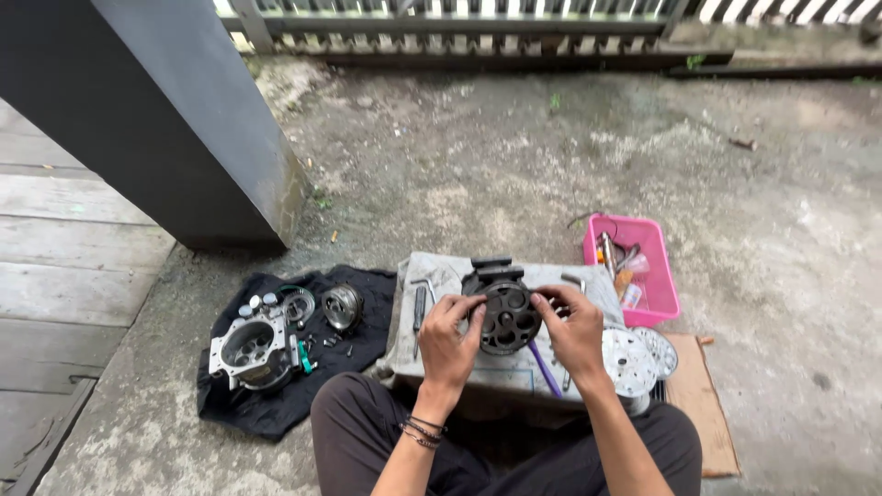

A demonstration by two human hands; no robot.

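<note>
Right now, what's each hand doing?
Left hand: closed on the round metal cylinder block, left side.
Right hand: gripping the same block, right side.

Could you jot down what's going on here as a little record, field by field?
Setting: concrete ground outdoors, person sitting
Left hand: grips the left edge of a round dark metal part with holes
Right hand: grips the right edge of the same part
Work surface: grey cloth over a low block
Left side: black cloth with a silver housing and small parts
Right side: pink tray of tools, two silver discs, cardboard
</note>
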